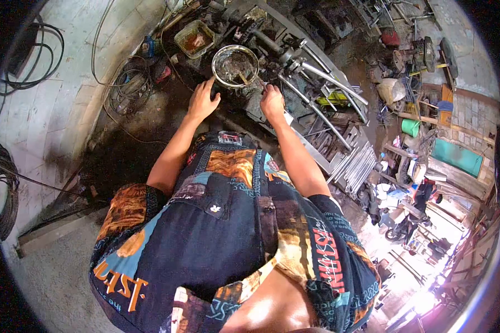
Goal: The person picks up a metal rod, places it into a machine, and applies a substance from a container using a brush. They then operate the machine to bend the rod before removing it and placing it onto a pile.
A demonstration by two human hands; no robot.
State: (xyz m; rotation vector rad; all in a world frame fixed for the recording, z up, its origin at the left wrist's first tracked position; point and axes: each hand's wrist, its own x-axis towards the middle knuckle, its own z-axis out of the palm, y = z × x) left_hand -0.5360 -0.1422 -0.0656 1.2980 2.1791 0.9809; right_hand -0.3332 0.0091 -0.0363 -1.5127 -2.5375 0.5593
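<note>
A round metal bowl (216, 75) with a shiny rim is at the top centre. Dark residue coats its inside, and a short tan piece like a wooden handle leans in it. My left hand (204, 101) is at the bowl's lower left, fingers stretched up to the rim and thumb apart; whether it bears any of the bowl's weight is hidden. Just right of the bowl, my right hand (272, 105) is closed, with a thin dark reddish tip showing above its fingers. What it grips is too small to name.
Right of the bowl stands a metal machine with long bar handles (333, 84). A grimy rectangular tub (179, 40) holds brownish liquid at upper left. Metal rods (356, 169) lie stacked at right. Cables (129, 83) coil at left. A green bucket (410, 127) is farther right.
</note>
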